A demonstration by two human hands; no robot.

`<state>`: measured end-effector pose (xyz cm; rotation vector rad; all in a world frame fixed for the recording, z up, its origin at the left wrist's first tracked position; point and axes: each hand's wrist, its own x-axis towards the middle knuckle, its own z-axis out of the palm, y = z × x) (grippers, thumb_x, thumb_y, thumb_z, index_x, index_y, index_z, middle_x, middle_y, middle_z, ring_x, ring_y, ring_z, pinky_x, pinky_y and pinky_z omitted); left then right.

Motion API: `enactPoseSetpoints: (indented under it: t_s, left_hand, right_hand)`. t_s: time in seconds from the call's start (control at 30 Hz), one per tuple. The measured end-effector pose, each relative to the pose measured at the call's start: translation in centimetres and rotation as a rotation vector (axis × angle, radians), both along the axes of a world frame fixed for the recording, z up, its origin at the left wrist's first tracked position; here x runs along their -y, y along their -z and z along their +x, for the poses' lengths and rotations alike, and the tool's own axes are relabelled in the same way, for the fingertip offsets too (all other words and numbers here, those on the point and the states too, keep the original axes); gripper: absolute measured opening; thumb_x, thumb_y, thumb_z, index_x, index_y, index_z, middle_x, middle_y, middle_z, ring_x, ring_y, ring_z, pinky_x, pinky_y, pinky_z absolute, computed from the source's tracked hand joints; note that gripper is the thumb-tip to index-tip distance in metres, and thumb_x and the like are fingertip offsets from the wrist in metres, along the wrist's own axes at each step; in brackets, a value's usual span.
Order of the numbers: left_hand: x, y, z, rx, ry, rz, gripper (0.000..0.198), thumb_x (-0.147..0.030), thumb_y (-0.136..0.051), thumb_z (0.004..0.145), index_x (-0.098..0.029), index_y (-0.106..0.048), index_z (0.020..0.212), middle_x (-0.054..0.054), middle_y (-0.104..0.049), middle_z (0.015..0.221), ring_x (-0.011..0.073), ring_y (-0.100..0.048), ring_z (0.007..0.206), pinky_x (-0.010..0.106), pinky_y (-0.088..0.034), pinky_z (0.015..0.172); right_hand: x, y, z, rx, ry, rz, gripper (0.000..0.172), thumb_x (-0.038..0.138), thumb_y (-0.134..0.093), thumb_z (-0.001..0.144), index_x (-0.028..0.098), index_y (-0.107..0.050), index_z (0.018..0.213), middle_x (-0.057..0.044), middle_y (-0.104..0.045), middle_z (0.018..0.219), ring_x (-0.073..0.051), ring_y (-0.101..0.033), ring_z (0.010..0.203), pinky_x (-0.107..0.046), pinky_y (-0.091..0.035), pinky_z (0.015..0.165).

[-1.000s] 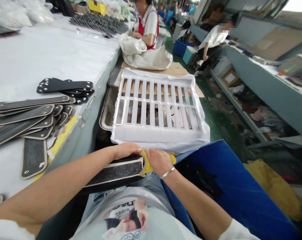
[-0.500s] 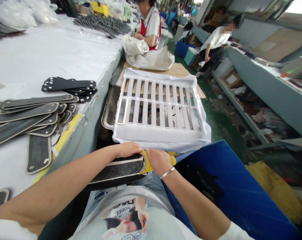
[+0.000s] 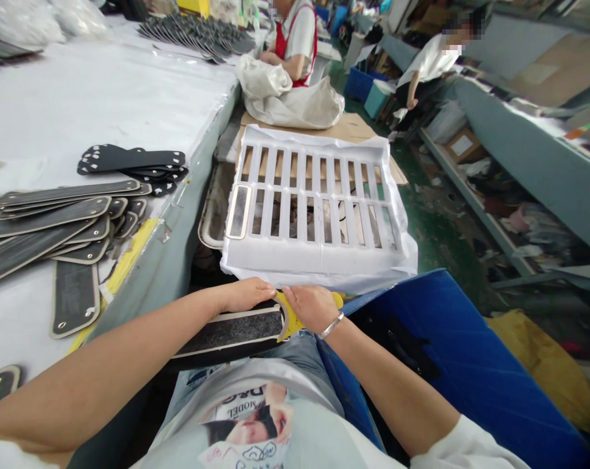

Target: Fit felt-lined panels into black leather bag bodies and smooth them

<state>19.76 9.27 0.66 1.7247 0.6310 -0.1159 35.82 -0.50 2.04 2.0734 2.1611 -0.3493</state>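
In front of my body lies a dark strip with pale edging and a rounded right end. My left hand is closed over its far edge near that end, the underside of the grip hidden. A flat yellow tool with a curved notch fits around the strip's rounded tip. My right hand is wrapped over this tool, whose right end pokes out past the fingers. Just beyond both hands stands a white slotted frame, with one pale-edged strip at its left side.
Pale-edged dark strips lie in a loose pile on the white table at left, near black strips with white spots. A blue bin is close on my right. Two other people work farther back, one in a red apron.
My right hand and the yellow tool have shifted slightly, the tool's right end now a little higher. My left hand keeps its grip. The whole view has moved a little.
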Motion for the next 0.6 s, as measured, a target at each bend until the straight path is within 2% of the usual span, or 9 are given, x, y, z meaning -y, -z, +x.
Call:
enactPoseSetpoints:
  t_s: [0.1, 0.17, 0.27, 0.37, 0.43, 0.6]
  left_hand:
    - [0.0, 0.0, -0.1, 0.013, -0.021, -0.054, 0.033, -0.048, -0.051, 0.078, -0.020, -0.066, 0.068, 0.002, -0.067, 0.077, 0.0212, -0.054, 0.077, 0.028, -0.039, 0.079]
    - [-0.2, 0.3, 0.0, 0.019, -0.046, -0.159, 0.031, -0.048, -0.056, 0.075, -0.020, -0.069, 0.074, 0.002, -0.069, 0.085, 0.0219, -0.056, 0.084, 0.029, -0.039, 0.084]
    - [-0.3, 1.0, 0.3, 0.018, -0.108, -0.454, 0.040, -0.056, -0.058, 0.072, -0.020, -0.070, 0.083, 0.003, -0.069, 0.091, 0.0239, -0.057, 0.092, 0.032, -0.039, 0.088]
    - [-0.2, 1.6, 0.2, 0.003, -0.118, -0.710, 0.058, -0.068, -0.047, 0.073, -0.018, -0.069, 0.090, 0.005, -0.070, 0.090, 0.0249, -0.060, 0.092, 0.035, -0.040, 0.088]
    - [-0.1, 1.6, 0.0, 0.000, -0.117, -0.731, 0.060, -0.070, -0.045, 0.074, -0.018, -0.069, 0.092, 0.005, -0.070, 0.091, 0.0243, -0.060, 0.091, 0.035, -0.040, 0.089]
    - [0.1, 1.3, -0.2, -0.001, -0.171, -0.550, 0.046, -0.060, -0.055, 0.073, -0.020, -0.071, 0.088, 0.002, -0.071, 0.094, 0.0236, -0.060, 0.093, 0.034, -0.038, 0.091]
  right_hand:
    - [0.0, 0.2, 0.1, -0.021, 0.002, 0.007, 0.055, 0.042, -0.018, 0.097, 0.020, -0.066, 0.082, -0.007, -0.071, 0.081, -0.020, -0.066, 0.076, -0.028, -0.045, 0.068]
    - [0.0, 0.3, 0.2, -0.025, 0.005, 0.011, 0.055, 0.041, -0.017, 0.097, 0.020, -0.066, 0.082, -0.007, -0.070, 0.081, -0.020, -0.066, 0.076, -0.028, -0.045, 0.068]
    - [0.1, 0.2, 0.4, -0.020, 0.008, 0.002, 0.054, 0.040, -0.018, 0.097, 0.019, -0.066, 0.083, -0.008, -0.070, 0.081, -0.020, -0.066, 0.076, -0.028, -0.045, 0.067]
    - [0.1, 0.0, 0.4, -0.023, 0.018, -0.007, 0.052, 0.041, -0.020, 0.097, 0.019, -0.066, 0.083, -0.008, -0.070, 0.082, -0.020, -0.066, 0.076, -0.027, -0.045, 0.067]
    - [0.1, -0.2, 0.3, -0.037, 0.025, -0.007, 0.052, 0.041, -0.021, 0.097, 0.019, -0.066, 0.083, -0.008, -0.070, 0.081, -0.020, -0.066, 0.076, -0.026, -0.045, 0.068]
    - [0.4, -0.3, 0.1, -0.041, 0.028, -0.003, 0.051, 0.040, -0.021, 0.096, 0.019, -0.065, 0.080, -0.008, -0.070, 0.080, -0.019, -0.065, 0.075, -0.026, -0.044, 0.067]
